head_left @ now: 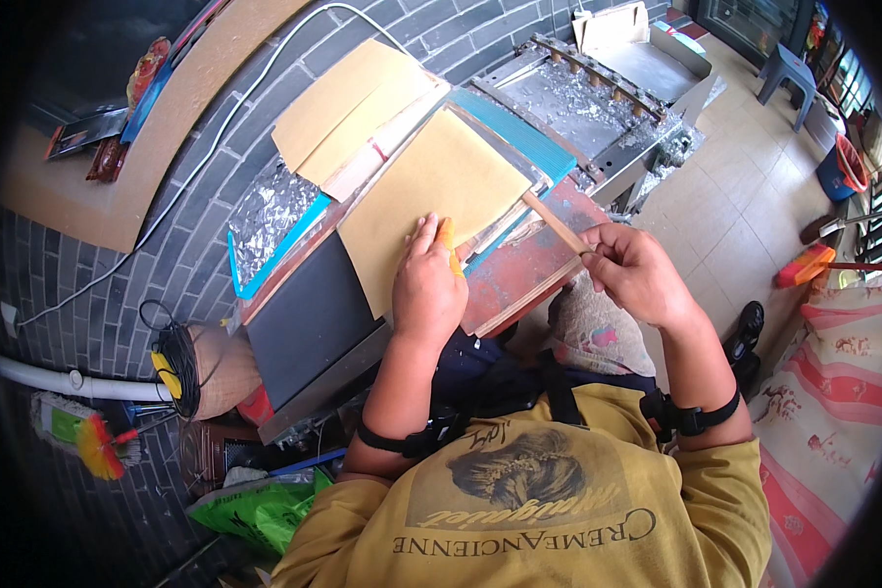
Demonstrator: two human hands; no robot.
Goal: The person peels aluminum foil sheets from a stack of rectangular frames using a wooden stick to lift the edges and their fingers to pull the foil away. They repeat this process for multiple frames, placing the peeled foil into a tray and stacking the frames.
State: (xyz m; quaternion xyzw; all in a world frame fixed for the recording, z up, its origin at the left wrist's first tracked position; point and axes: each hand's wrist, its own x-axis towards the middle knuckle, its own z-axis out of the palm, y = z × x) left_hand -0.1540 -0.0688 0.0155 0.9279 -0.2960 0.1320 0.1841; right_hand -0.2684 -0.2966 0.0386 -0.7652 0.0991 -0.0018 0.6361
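Observation:
My left hand (431, 294) lies palm down on the near edge of a tan sheet of paper or card (448, 176), with an orange-yellow wrap around one finger. It grips nothing that I can see. My right hand (628, 268) pinches the near end of a thin, flat wooden strip (556, 223) between thumb and fingers. The strip's far end meets the sheet's right corner; whether it goes under the sheet is hard to tell. Beneath the sheet is a stack with teal corrugated edges (522, 132), resting on a worn reddish board (514, 294).
A blue-edged tray (253, 283) of silvery foil scraps (275, 213) and more tan sheets (360, 110) lie left of the stack. A dark panel (309, 331) is nearer me. Beyond stands a metal frame (610, 84) littered with foil bits. A stool (789, 81) and bucket (843, 169) stand right.

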